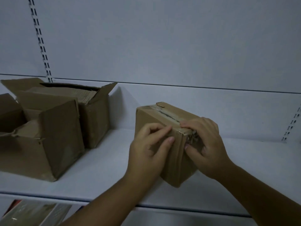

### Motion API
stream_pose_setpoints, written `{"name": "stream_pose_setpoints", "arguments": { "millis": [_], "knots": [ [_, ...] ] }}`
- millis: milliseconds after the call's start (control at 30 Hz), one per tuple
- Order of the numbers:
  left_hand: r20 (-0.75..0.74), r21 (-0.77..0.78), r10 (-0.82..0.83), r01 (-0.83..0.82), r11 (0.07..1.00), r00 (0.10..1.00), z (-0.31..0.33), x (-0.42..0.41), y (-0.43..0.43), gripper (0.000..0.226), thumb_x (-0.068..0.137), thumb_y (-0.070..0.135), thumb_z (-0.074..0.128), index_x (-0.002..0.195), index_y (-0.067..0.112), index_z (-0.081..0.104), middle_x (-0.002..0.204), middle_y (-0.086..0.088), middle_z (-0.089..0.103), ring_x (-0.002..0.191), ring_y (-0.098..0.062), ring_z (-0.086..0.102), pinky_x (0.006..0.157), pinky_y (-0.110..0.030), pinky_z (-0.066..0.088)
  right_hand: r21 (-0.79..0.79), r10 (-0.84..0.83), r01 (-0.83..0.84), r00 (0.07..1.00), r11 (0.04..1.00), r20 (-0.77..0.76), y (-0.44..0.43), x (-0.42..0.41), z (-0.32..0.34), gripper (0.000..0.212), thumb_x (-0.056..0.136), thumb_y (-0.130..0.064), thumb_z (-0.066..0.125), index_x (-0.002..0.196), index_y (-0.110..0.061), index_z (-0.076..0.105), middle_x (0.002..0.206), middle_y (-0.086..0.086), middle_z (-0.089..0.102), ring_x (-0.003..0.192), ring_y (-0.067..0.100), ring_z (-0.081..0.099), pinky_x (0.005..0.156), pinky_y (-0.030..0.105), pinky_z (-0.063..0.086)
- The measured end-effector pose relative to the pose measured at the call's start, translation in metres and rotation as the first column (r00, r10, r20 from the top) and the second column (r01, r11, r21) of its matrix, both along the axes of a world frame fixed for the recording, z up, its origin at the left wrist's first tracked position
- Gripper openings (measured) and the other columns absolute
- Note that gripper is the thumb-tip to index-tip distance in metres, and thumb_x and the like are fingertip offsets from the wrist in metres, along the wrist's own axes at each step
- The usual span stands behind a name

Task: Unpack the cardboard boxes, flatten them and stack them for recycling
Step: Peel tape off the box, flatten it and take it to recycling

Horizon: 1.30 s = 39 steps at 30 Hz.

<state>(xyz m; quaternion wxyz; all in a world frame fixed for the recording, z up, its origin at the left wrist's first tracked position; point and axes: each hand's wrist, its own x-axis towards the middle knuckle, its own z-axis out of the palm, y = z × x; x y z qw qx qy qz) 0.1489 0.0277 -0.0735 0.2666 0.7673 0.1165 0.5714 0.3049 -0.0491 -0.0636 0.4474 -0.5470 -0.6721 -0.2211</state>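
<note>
A small closed cardboard box [175,165] stands on the white shelf [105,168], right of centre, with tape along its top seam and down its near face. My left hand [149,150] rests on the box's near top edge, thumb and fingers pinching at the tape there. My right hand [206,144] grips the same edge from the right, fingers curled over the torn, frayed end of the tape. Two opened cardboard boxes stand at the left: a larger one [42,144] in front and another [92,115] behind it, both with flaps up.
The shelf's white back panel [162,46] rises behind, with slotted uprights at the left [40,41] and far right [291,124]. The shelf's front edge runs below my forearms. Packaged items [32,212] lie on a lower level at bottom left.
</note>
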Motion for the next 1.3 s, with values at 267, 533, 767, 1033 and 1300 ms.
{"name": "stream_pose_setpoints", "arguments": {
  "millis": [267,533,767,1033,1300],
  "knots": [
    [-0.018,-0.154,-0.047,0.043,0.987,0.999,0.017,-0.003,-0.002,0.009,0.078,0.016,0.071,0.078,0.024,0.069,0.080,0.012,0.066,0.078,-0.001,0.061,0.072,-0.016,0.050,-0.125,-0.017,0.017,1.000,0.992,-0.001,-0.009,-0.001,0.008,0.032,0.078,-0.037,0.050,0.110,-0.031,0.050,0.108,-0.016,0.053,0.102,-0.001,0.045,0.092,0.029,0.032],
    [-0.437,-0.524,-0.420,0.154,0.838,0.796,0.081,-0.020,0.007,0.011,0.081,0.007,0.067,0.070,0.008,0.068,0.062,-0.004,0.070,0.054,-0.007,0.063,0.048,-0.016,0.046,-0.217,-0.066,0.081,0.995,0.973,0.075,-0.018,0.001,0.013,0.050,0.075,-0.053,0.058,0.118,-0.032,0.047,0.116,-0.020,0.048,0.110,-0.002,0.042,0.097,0.032,0.032],
    [-0.676,-0.503,-0.440,0.065,0.862,0.591,0.138,-0.007,0.011,0.007,0.078,0.005,0.068,0.072,0.004,0.071,0.061,-0.005,0.070,0.049,-0.009,0.063,0.043,-0.017,0.048,-0.249,-0.129,0.147,0.988,0.957,0.086,-0.022,-0.012,0.021,0.057,0.071,-0.062,0.060,0.118,-0.032,0.051,0.115,-0.015,0.055,0.106,0.000,0.040,0.095,0.027,0.029],
    [-0.513,-0.485,-0.365,0.088,0.870,0.777,0.127,0.035,0.007,0.015,0.076,0.001,0.058,0.062,-0.002,0.060,0.053,-0.010,0.059,0.046,-0.019,0.055,0.049,-0.024,0.048,-0.302,-0.231,0.221,0.973,0.927,0.003,-0.012,-0.028,0.025,0.077,0.061,-0.064,0.069,0.125,-0.037,0.037,0.121,-0.014,0.050,0.102,0.003,0.032,0.088,0.023,0.029],
    [-0.412,-0.620,-0.465,0.133,0.773,0.783,0.106,0.045,0.018,0.021,0.085,0.005,0.055,0.064,0.006,0.061,0.054,-0.005,0.054,0.045,-0.012,0.048,0.042,-0.018,0.040,-0.009,-0.185,0.185,0.983,0.983,-0.022,-0.031,0.008,0.008,0.036,0.072,-0.027,0.072,0.105,-0.017,0.062,0.124,-0.001,0.055,0.116,0.009,0.046,0.095,0.019,0.036]
  ]
}}
